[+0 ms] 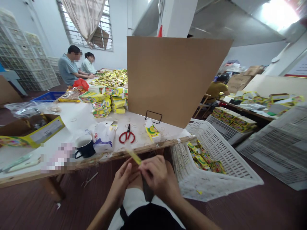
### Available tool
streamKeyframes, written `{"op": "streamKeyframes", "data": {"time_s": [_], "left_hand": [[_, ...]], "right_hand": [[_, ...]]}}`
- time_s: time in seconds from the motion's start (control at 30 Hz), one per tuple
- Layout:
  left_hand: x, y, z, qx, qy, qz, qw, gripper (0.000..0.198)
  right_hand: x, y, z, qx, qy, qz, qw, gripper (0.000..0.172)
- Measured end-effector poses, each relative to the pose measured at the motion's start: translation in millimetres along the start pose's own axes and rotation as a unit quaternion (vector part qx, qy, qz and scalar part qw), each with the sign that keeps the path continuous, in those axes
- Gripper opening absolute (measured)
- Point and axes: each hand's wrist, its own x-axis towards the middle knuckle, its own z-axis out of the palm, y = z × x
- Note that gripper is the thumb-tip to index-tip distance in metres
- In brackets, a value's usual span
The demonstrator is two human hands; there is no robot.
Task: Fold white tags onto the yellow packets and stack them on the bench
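Observation:
My left hand (122, 181) and my right hand (157, 175) meet over my lap, just below the table's front edge. Together they pinch a thin yellow strip (134, 157) that sticks up and to the left from between the fingers. Both hands have their fingers curled around it. On the table (79, 116) above them lie red-handled scissors (127, 135) and a small yellow-green packet (153, 132).
A large cardboard sheet (175, 76) stands upright on the table. A white crate (216, 159) holding yellow packets tilts at my right. A dark mug (84, 146), a white bag (103, 139) and stacked packets (105, 102) sit on the table. Two people sit at the far left.

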Motion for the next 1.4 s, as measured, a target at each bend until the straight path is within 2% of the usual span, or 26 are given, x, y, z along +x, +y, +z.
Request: {"op": "streamKeyframes", "data": {"time_s": [0.1, 0.2, 0.27, 0.33, 0.4, 0.57, 0.7, 0.83, 0.97, 1.07, 1.2, 1.3, 1.4], "left_hand": [[-1.3, 2.7, 2.1, -0.071, -0.021, -0.047, 0.996, 0.052], [-5.5, 5.2, 3.9, -0.094, -0.040, -0.075, 0.992, 0.045], [-8.9, 5.8, 5.1, -0.102, -0.059, -0.075, 0.990, 0.040], [-11.9, 5.4, 6.8, -0.104, -0.076, -0.071, 0.989, 0.038], [-14.2, 4.6, 9.0, -0.099, -0.081, -0.076, 0.989, 0.038], [-17.1, 3.8, 15.7, -0.075, -0.032, -0.097, 0.992, 0.045], [-20.2, 5.3, 20.6, -0.054, -0.042, -0.103, 0.992, 0.044], [-23.3, 4.7, 20.1, -0.029, -0.021, -0.091, 0.995, 0.045], [-20.2, 2.0, 15.8, 0.003, -0.027, -0.088, 0.996, 0.045], [-14.9, -0.5, 14.4, 0.013, -0.069, -0.082, 0.994, 0.047], [-13.4, -2.0, 17.4, 0.007, -0.136, -0.075, 0.988, 0.043], [-16.3, -0.9, 20.1, 0.010, -0.152, -0.079, 0.985, 0.042], [-17.0, 0.9, 19.9, 0.015, -0.144, -0.077, 0.987, 0.042]], "right_hand": [[-20.3, -24.1, 4.0, 0.100, 0.013, -0.055, 0.993, 0.011], [-21.3, -26.2, 1.9, 0.170, -0.003, -0.058, 0.984, 0.010], [-14.3, -23.0, -6.2, 0.174, -0.011, -0.021, 0.985, 0.025], [-5.9, -19.6, -16.2, 0.137, -0.022, 0.053, 0.989, 0.040], [0.4, -16.1, -23.8, 0.105, -0.048, 0.119, 0.986, 0.045], [3.5, -7.3, -25.5, 0.108, -0.069, 0.161, 0.979, 0.029], [3.7, -8.5, -23.8, 0.136, -0.070, 0.163, 0.975, 0.003], [2.5, -12.6, -24.7, 0.135, -0.083, 0.168, 0.973, 0.013], [-3.6, -10.1, -25.0, 0.142, -0.063, 0.179, 0.971, 0.004], [-9.0, -6.9, -24.9, 0.136, -0.041, 0.192, 0.971, 0.004], [-12.6, -6.7, -24.3, 0.141, -0.047, 0.174, 0.973, 0.010], [-12.3, -8.6, -24.7, 0.140, -0.054, 0.164, 0.975, 0.008], [-11.6, -10.2, -26.7, 0.145, -0.050, 0.155, 0.976, 0.007]]}}
